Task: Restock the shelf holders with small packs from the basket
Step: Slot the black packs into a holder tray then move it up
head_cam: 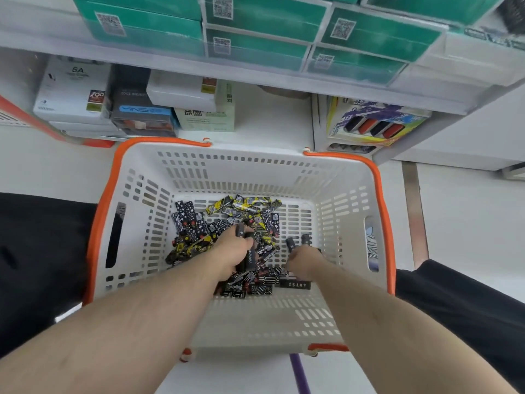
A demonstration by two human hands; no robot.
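A white basket (255,317) with orange handles stands on the floor below me. Several small packs (224,220), black-and-white and yellow-and-black, lie heaped on its bottom. My left hand (234,251) is down inside the basket and grips a couple of black packs (249,253), which stick up between its fingers. My right hand (302,261) is beside it over the pile and holds two dark packs (297,242) that poke out past its fingers. Shelf holders are not clearly in view.
A white shelf unit (272,120) stands just beyond the basket, its lower shelf stacked with white, black and colourful boxes (142,115). Green cartons (255,32) fill the clear bins above. My dark-clothed legs (39,251) flank the basket on the white floor.
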